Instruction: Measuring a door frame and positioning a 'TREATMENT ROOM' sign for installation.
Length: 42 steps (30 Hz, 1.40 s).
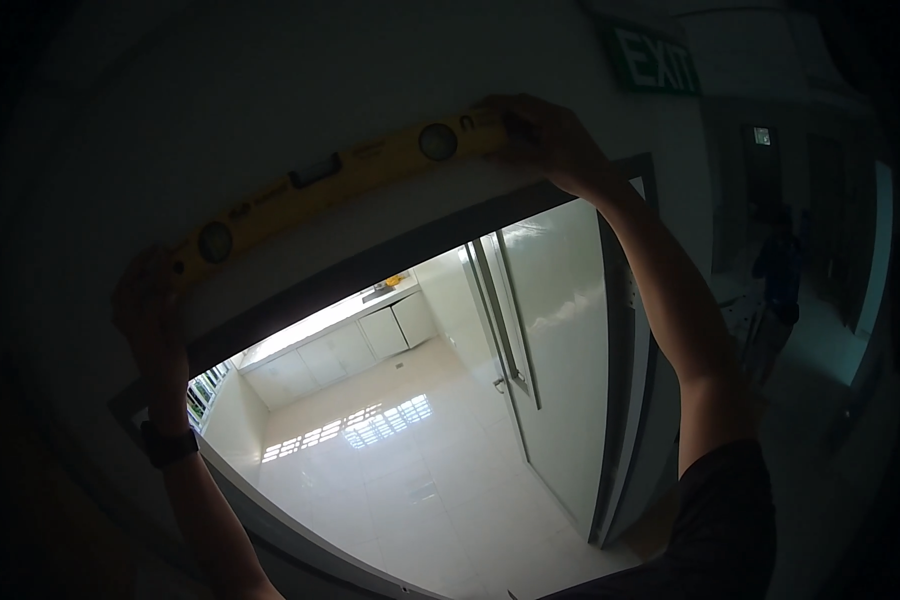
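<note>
A yellow spirit level lies against the dark wall above a door frame, slanting up to the right in the picture. It has two round vials and a vial window at its middle. My left hand, dim in shadow and with a dark band on its wrist, is closed around the level's left end. At the other end my right hand grips the level, its fingers over the top edge. Both arms are raised. Shadow hides the exact finger positions.
Beyond the doorway is a bright room with a shiny tiled floor and low white cabinets. A pale door stands at the opening's right side. A green sign hangs upper right. Another person stands in the dim corridor.
</note>
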### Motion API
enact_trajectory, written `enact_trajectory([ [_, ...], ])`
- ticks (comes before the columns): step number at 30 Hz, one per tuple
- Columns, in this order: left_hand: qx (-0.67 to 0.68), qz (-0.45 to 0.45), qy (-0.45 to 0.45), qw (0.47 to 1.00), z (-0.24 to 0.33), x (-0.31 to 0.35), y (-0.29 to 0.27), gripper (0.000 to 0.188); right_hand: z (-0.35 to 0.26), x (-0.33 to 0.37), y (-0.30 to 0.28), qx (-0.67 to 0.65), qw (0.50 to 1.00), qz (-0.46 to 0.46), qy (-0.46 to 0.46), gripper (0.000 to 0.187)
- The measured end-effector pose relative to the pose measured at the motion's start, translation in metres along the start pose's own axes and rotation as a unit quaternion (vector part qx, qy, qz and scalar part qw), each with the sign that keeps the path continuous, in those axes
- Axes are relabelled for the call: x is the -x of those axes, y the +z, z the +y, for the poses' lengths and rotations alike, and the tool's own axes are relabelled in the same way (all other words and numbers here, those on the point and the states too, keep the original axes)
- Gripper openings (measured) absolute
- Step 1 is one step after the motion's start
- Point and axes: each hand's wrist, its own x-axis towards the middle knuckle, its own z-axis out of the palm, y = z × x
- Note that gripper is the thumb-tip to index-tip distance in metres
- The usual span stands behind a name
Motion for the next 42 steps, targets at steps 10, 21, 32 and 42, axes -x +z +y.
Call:
enact_trajectory([
  [10, -0.007, -0.015, 0.011, 1.0, -0.002, 0.003, -0.002, 0.038, 0.006, 0.001, 0.003, 0.02, 1.0, 0.003, -0.015, 0.055],
  [21, -0.04, -0.01, 0.011, 0.999, 0.007, 0.003, 0.001, 0.043, -0.003, 0.001, 0.001, 0.055, 0.998, 0.002, 0.01, 0.056],
  [32, -0.053, -0.053, -0.009, 0.997, -0.001, 0.007, 0.002, 0.046, 0.004, -0.001, 0.002, 0.123, 0.992, 0.014, -0.018, 0.056],
  [42, -0.02, -0.016, 0.037, 0.999, 0.0, 0.008, 0.021, 0.042, 0.012, 0.01, -0.01, 0.067, 0.997, 0.017, -0.028, 0.055],
])
